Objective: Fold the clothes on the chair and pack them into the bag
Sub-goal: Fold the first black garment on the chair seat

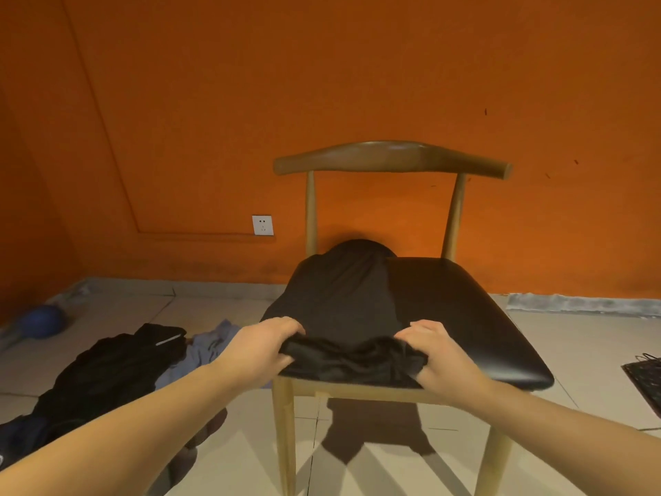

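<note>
Head view: the left hand [264, 347] and the right hand [440, 356] each grip the bunched near edge of a black garment [339, 298], fingers curled over the cloth and a fold of it gathered between them. The garment lies on the chair [393, 157], spread over the left part of the black seat, its far end humped at the back edge; the right part of the seat is bare. On the tiled floor [558, 338] left of the chair lies a heap of dark clothes [107, 370], with a grey-blue garment [211, 347] beside it. Farther left sits a blue ball [43, 322]. A white socket [263, 225] is set in the orange wall [322, 66]. A dark object [644, 381] at the right edge is too cropped to identify.
</note>
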A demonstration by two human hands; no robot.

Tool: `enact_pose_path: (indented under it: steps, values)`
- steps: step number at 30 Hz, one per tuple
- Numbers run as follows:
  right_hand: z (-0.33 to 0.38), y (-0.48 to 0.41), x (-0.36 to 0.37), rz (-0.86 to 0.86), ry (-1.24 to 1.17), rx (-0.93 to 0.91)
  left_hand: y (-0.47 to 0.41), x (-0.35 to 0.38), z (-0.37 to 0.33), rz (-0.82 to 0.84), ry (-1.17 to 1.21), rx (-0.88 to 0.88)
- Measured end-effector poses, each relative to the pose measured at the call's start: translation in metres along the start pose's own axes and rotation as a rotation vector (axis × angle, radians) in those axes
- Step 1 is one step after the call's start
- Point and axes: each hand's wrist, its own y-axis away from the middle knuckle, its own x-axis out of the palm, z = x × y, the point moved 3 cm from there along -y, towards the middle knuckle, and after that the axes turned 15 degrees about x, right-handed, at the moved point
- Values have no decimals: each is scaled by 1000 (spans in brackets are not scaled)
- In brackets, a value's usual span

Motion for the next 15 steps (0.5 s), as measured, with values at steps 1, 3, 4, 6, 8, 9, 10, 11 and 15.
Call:
enact_pose_path:
  steps: [1,3,4,6,8,9,10,11,15]
  values:
    - [4,-8,-7,48,-92,115,-7,-7,1,-22,77,-56]
    - [13,-23,-23,109,-348,279,-25,-19,6,-72,271,-151]
    - [17,-33,-30,124,-442,331,-35,-25,10,-102,368,-196]
    - [18,-55,-38,138,-560,445,-55,-34,17,-165,489,-271]
    - [12,-78,-42,137,-645,562,-74,-41,26,-218,530,-330]
    - [8,-88,-42,141,-689,612,-82,-44,30,-237,552,-350]
    - [6,-96,-42,149,-736,662,-90,-46,35,-249,575,-368]
    - [3,-104,-41,157,-784,703,-98,-47,41,-254,590,-386]
    - [-15,-137,-37,146,-934,826,-127,-48,68,-223,616,-440]
